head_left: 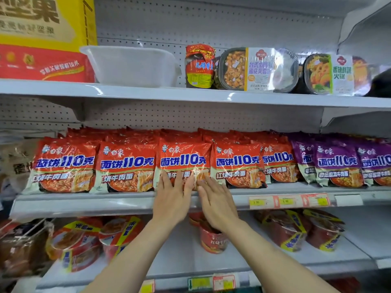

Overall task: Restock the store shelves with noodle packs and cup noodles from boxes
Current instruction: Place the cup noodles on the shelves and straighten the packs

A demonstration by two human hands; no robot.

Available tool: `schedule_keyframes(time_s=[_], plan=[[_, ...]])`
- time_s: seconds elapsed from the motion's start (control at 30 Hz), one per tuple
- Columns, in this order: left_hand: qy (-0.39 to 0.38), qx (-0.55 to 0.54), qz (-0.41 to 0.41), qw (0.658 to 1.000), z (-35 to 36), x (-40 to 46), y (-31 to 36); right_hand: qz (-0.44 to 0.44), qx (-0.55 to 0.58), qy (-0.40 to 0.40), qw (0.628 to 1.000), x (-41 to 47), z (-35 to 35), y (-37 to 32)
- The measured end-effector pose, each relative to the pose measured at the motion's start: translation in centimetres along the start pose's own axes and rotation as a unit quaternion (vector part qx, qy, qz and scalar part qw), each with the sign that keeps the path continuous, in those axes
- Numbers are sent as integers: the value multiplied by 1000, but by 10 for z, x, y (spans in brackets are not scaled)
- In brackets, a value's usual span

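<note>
A row of red noodle packs [127, 166] stands upright along the middle shelf [84, 203], with purple noodle packs [336, 163] at the right end. My left hand [172, 199] and my right hand [215, 206] lie flat, fingers straight, against the lower front of the middle red pack [183, 157]. Both hands press on it side by side. On the lower shelf sit red cup noodles [212, 240] below my right wrist, and bundled cups [84, 240] to the left.
The top shelf holds a white plastic tub [131, 64], a red-lidded jar [200, 66], two boxed ready meals [258, 69] and a red and yellow carton [42, 39]. Price tags [287, 200] line the middle shelf edge. More bundled cups [296, 229] sit lower right.
</note>
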State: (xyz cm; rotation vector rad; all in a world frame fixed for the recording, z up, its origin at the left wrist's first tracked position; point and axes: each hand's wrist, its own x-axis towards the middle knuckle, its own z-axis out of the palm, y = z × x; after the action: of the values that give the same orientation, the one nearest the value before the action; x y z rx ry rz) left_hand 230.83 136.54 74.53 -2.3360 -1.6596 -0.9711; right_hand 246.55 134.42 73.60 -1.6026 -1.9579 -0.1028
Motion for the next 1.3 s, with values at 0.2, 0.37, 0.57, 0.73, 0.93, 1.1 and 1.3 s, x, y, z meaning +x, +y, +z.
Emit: schedule_keyframes(time_s=[0.2,0.37,0.57,0.73,0.93,1.1,1.3], plan=[[51,8,-77,996,10,-7,2,4,37,57,998,1,-16,11],[122,-101,-44,986,-7,7,34,92,90,109,986,14,-49,43],[151,-173,-61,971,-3,64,55,173,142,171,960,38,-84,92],[179,-225,-104,952,-3,106,76,144,154,188,959,59,-104,113],[200,-249,-189,929,5,135,89,174,286,202,920,89,-124,127],[220,-174,-199,939,10,145,96,217,279,188,916,105,-127,148],[242,-139,-194,940,16,148,97,241,272,191,912,121,-126,160]])
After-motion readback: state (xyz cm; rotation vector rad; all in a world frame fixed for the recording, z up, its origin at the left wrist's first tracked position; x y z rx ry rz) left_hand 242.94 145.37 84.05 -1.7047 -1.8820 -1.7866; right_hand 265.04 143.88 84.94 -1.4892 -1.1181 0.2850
